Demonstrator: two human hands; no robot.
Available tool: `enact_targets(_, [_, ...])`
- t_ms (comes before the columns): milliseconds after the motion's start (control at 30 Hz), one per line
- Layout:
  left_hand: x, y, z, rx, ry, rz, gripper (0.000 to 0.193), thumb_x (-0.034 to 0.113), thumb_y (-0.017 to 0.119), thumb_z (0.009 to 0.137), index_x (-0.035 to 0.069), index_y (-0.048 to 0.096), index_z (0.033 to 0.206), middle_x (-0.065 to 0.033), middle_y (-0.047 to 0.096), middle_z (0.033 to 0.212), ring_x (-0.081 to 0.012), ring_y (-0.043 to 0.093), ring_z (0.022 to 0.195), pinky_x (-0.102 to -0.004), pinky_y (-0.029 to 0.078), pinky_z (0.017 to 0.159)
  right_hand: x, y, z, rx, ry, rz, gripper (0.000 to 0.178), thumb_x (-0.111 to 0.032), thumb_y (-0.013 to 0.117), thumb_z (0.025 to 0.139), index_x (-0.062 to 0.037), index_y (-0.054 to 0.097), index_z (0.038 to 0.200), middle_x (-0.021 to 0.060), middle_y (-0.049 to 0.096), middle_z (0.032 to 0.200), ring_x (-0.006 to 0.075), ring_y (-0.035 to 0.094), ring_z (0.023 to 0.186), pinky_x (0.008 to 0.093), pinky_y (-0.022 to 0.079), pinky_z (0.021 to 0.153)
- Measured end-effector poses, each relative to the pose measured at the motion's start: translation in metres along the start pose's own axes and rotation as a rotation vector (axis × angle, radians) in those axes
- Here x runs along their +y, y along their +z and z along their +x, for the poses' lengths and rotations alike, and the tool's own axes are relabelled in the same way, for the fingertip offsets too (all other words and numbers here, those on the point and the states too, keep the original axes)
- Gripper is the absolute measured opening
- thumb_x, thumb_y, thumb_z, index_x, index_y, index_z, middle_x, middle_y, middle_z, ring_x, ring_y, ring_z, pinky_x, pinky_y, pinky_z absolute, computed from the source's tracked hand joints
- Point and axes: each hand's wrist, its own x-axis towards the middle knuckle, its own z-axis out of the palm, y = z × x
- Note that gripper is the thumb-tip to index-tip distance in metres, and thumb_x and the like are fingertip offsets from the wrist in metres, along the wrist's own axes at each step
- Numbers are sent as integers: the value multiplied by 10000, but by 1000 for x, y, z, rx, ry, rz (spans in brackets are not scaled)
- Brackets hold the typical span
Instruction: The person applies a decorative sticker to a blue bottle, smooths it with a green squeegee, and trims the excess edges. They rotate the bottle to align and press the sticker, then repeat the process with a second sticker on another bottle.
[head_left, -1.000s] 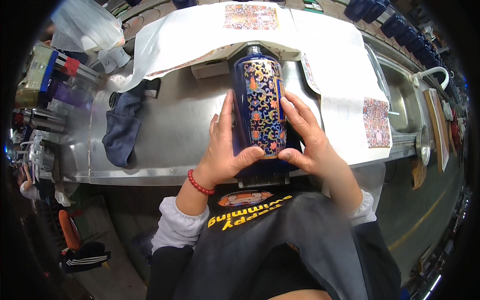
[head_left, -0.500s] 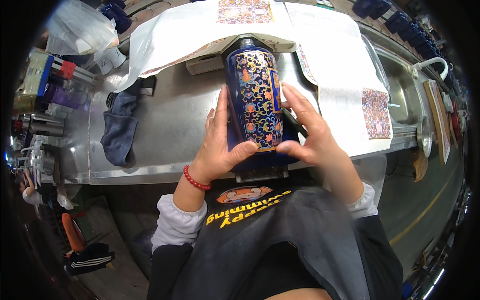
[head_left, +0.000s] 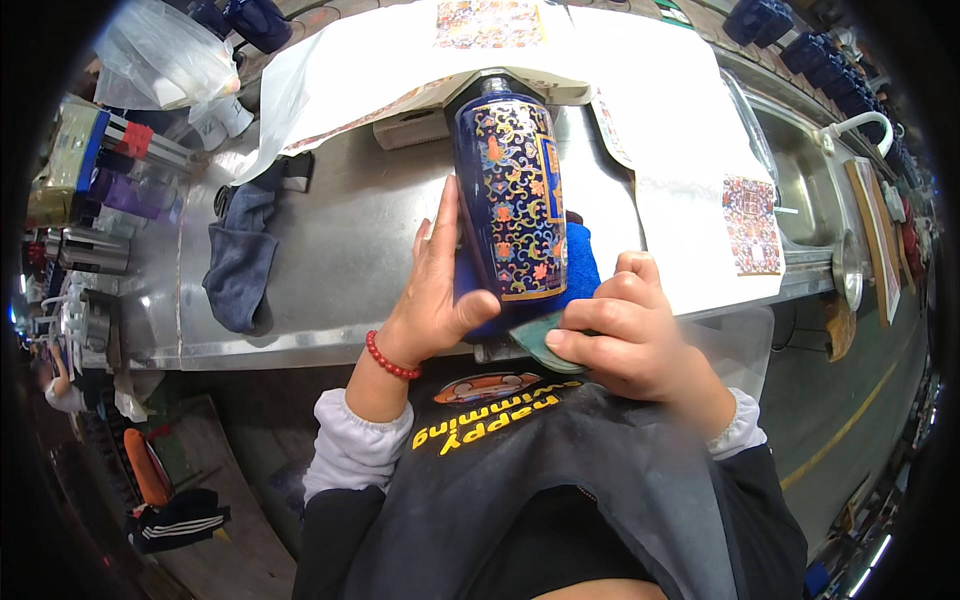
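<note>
At the tabletop (head_left: 345, 240) | left fingers (head_left: 445, 215) open beside our bottle (head_left: 515, 195), likely steadying it | right fingers (head_left: 602, 318) grip a flat green piece (head_left: 532, 338)

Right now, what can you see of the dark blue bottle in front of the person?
The bottle is glossy, like glazed ceramic or glass, with a narrow, paler neck. Multicoloured flowers and scrolls, edged in gold, cover the visible side, and a gold-framed blue panel sits toward the right. It appears to lie with its neck pointing away from the person. The open left hand seems to rest against its left side; a flat green piece is near its base, contact unclear.
</note>
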Motion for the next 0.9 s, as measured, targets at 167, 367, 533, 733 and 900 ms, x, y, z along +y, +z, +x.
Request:
enact_targets(167, [12,13,-11,121,84,665,1252,658,745,778,-61,117,1588,-247,432,1529,-455,368,1414,-691,71,1154,12,0,-3,100,165,-12,300,-95,782,671,-105,729,965,14,673,944,193,583,788,386,399,790])
enact_targets(367, [5,17,-12,223,128,757,1207,711,699,779,-84,234,1560,-229,477,1475,-466,318,1413,-700,97,1138,17,-2,-2,132,156,244,280,-26,762,672,-76,709,942,47,674,937,217,604,794,388,414,794])
enact_targets(533, [3,16,-15,187,109,771,1193,718,674,806,-90,225,1559,-236,476,1469,-466,284,1437,-700,87,1139,11,6,-12,72,86,82,244,-78,791,686,-107,711,915,25,677,941,192,608,789,383,415,799])
enact_targets(733, [2,16,-14,176,96,773,1193,703,684,807,-93,212,1559,-243,484,1459,-458,286,1437,-694,88,1141,13,4,-19,180,171,96,257,-54,793,671,-103,702,906,33,674,916,198,603,776,369,421,790])
enact_targets(900, [23,27,-27,308,197,834,989,663,681,832,21,398,1529,-192,468,1490,-457,264,1433,-682,36,1165,13,8,-14,295,356,521,234,18,754,803,-32,661,1011,95,669,918,210,602,758,322,459,715])
